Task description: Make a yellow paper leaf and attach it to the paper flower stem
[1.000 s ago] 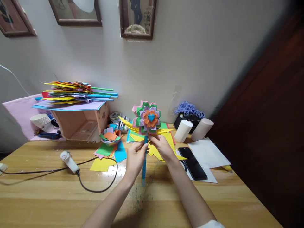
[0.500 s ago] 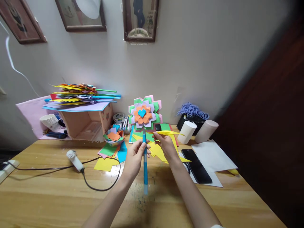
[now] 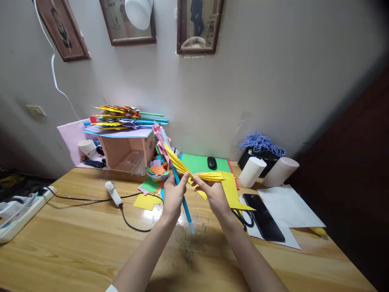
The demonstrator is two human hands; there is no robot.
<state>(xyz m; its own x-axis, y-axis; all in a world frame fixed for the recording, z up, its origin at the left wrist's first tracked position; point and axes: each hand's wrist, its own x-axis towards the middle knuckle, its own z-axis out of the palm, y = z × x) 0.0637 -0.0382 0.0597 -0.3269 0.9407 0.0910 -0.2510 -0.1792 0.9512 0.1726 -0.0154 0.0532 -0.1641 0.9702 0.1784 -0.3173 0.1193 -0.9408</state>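
Note:
My left hand (image 3: 174, 195) is closed around the blue stem of a paper flower (image 3: 182, 198). The flower head is turned edge-on, so mostly its pink and green paper edges show at the upper left. Between the fingertips of both hands is a pleated yellow paper leaf (image 3: 179, 161), with one part rising toward the flower head and the other pointing right. My right hand (image 3: 211, 192) pinches this yellow piece near its middle, close to my left thumb. Where exactly the yellow paper meets the stem is hidden by the fingers.
A glue gun (image 3: 113, 194) with a black cable lies at left. Behind it, a bowl of paper scraps (image 3: 157, 169) stands by a pink box (image 3: 124, 156) topped with paper flowers (image 3: 117, 117). At right are a phone (image 3: 263, 217), white paper (image 3: 291, 207) and white rolls (image 3: 253, 172).
The flower has turned from facing me to edge-on and tilted left. The yellow leaf has moved from my right hand alone to between both hands at the stem. The view has shifted left.

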